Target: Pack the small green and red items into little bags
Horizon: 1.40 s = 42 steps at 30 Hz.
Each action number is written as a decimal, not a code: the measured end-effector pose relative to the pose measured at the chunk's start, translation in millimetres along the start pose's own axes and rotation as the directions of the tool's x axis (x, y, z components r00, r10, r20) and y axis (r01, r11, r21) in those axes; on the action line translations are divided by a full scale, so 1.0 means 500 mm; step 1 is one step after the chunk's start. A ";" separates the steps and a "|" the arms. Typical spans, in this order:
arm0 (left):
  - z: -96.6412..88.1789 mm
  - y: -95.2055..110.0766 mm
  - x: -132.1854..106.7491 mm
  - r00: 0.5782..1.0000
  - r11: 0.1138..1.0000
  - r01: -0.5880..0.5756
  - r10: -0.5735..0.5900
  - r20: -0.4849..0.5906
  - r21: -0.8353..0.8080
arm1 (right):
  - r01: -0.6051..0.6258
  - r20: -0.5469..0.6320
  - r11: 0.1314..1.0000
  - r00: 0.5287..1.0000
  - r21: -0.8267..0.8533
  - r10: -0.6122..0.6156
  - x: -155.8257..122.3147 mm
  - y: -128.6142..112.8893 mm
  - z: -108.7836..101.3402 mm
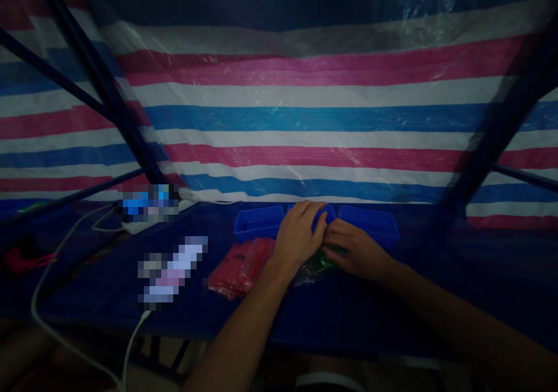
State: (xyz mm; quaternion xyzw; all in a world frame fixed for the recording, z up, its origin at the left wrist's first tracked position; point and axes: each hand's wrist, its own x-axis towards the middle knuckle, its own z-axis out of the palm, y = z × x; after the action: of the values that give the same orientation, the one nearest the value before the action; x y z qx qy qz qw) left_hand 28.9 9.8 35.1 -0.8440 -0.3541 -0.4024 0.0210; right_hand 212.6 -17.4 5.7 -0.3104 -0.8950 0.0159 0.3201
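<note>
My left hand [301,230] reaches over the middle blue tray [332,210], its fingers bent down and close to my right hand. Those fingertips are partly hidden, and what they pinch cannot be made out. My right hand [355,249] comes in from the right with curled fingers on a green packet [320,259] in shiny clear plastic, which lies partly beneath the hands. Left of my left wrist, a pile of red packets [244,264] in clear plastic rests on the dark blue table [331,316].
One blue tray [259,222] stands at the left and another [370,223] at the right along the table's back edge. A blurred-out phone-like device [176,270] with a white cable [131,339] lies left. A power strip [150,218] sits behind it. Dark metal posts [488,148] and striped sheeting [305,118] rise behind.
</note>
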 end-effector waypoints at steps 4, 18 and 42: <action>-0.004 -0.016 -0.021 1.000 0.999 -0.011 0.011 0.006 -0.043 | -0.113 -0.143 0.988 0.981 0.107 0.128 0.003 -0.005 -0.008; -0.001 -0.005 -0.042 0.992 0.939 0.062 -0.020 0.127 -0.339 | -0.360 -0.303 0.766 0.764 0.532 0.570 -0.002 0.025 -0.003; 0.005 0.004 -0.044 0.995 0.936 0.098 -0.098 0.016 -0.337 | -0.305 -0.222 0.711 0.809 0.634 0.545 0.001 0.021 0.003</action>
State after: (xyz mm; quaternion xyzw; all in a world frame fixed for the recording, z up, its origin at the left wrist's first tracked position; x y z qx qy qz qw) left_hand 22.3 -3.7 18.5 -0.8162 -0.3214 -0.4581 -0.1438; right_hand 217.1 -8.2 2.2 -0.3985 -0.6660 0.2947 0.5575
